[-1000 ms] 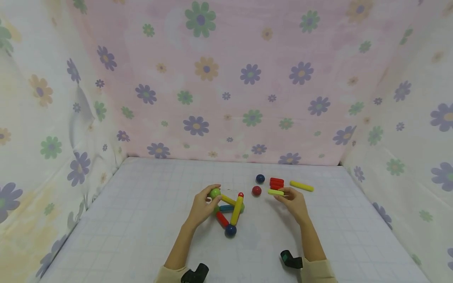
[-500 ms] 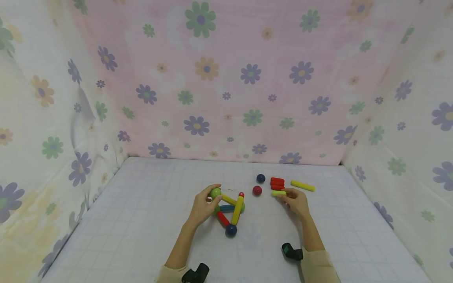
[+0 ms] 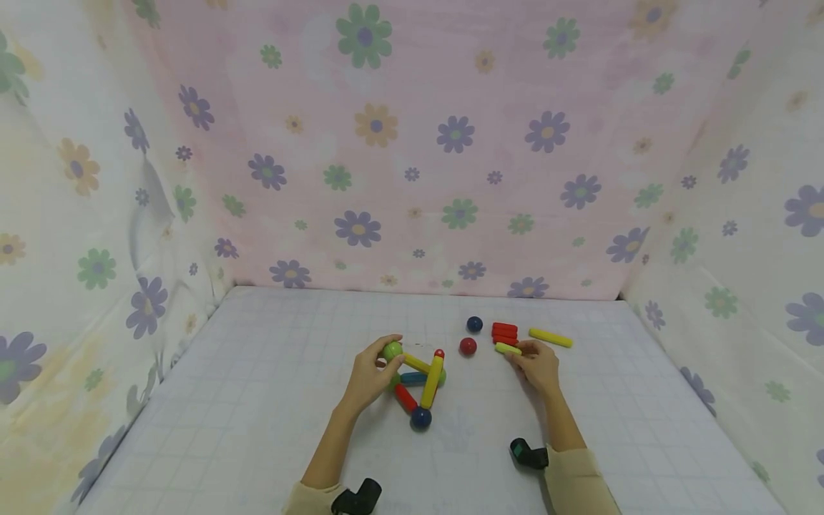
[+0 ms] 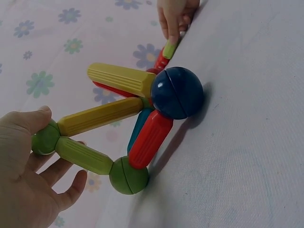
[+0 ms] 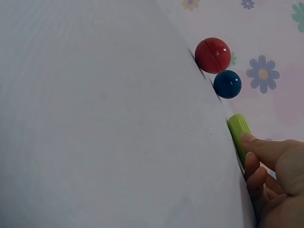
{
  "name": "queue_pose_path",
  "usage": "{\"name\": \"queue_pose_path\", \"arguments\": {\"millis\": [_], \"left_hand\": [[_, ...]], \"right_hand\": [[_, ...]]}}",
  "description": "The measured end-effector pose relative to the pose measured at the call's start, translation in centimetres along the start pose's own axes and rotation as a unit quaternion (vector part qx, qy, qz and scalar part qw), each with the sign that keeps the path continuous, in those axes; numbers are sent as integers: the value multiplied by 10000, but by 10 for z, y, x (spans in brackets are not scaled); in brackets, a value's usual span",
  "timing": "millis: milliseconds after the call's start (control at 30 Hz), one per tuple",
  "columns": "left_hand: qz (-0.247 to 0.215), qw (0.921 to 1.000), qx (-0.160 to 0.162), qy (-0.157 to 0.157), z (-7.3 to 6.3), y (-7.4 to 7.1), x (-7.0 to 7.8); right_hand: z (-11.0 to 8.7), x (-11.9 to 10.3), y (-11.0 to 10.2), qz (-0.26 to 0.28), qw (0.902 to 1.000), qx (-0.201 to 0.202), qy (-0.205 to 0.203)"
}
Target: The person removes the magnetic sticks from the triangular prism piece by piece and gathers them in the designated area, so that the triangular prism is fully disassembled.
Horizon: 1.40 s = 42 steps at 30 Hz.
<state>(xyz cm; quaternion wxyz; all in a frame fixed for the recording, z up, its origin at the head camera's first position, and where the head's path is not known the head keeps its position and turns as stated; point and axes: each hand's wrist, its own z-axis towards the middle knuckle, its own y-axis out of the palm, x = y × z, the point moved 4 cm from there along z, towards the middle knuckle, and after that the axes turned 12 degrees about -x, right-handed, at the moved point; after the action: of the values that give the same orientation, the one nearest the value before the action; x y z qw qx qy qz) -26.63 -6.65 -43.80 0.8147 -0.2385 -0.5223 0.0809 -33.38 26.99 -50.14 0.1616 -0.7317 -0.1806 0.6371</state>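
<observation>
Ball (image 3: pixel 393 350) (green) pinched by left hand (image 3: pixel 367 375) — right hand (image 3: pixel 539 368) pinches lime rod (image 3: pixel 506 349), red rods (image 3: pixel 505 331) just beside.

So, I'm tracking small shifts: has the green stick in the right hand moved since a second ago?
Yes: in the head view, the green stick has shifted slightly right, away from the loose red ball.

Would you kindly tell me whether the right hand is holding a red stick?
No, in the right wrist view the right hand pinches a green stick.
</observation>
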Motion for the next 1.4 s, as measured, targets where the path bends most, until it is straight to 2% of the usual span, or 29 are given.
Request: {"name": "queue_pose_path", "arguments": {"millis": [267, 400, 567, 733, 833, 933, 1100, 1233, 1400], "left_hand": [[-58, 10000, 32, 28, 0, 0, 0], [-77, 10000, 32, 11, 0, 0, 0], [-124, 9999, -1, -16, 0, 1, 0], [-144, 9999, -12, -61, 0, 0, 0], [-165, 9998, 8, -67, 0, 0, 0], [-191, 9998, 24, -69, 1, 0, 0], [-269, 9995, 33, -146, 1, 0, -1], [-382, 9991, 99, -185, -1, -2, 5], [-543, 9967, 433, -411, -5, -3, 4]], "right_hand": [[-1, 2, -1, 373, 9989, 267, -3], [-2, 3, 0, 304, 9985, 436, 130], [-8, 0, 1, 176, 9975, 670, 109], [-16, -16, 12, 152, 9970, 671, -343], [-20, -32, 24, 207, 9954, 301, -887], [-27, -50, 39, 428, 9891, -359, -1366], [-42, -79, 62, 612, 9737, -1356, -1724], [-62, -109, 73, 356, 9642, -1783, -1930], [-79, -130, 81, -126, 9571, -1859, -2221]]}}
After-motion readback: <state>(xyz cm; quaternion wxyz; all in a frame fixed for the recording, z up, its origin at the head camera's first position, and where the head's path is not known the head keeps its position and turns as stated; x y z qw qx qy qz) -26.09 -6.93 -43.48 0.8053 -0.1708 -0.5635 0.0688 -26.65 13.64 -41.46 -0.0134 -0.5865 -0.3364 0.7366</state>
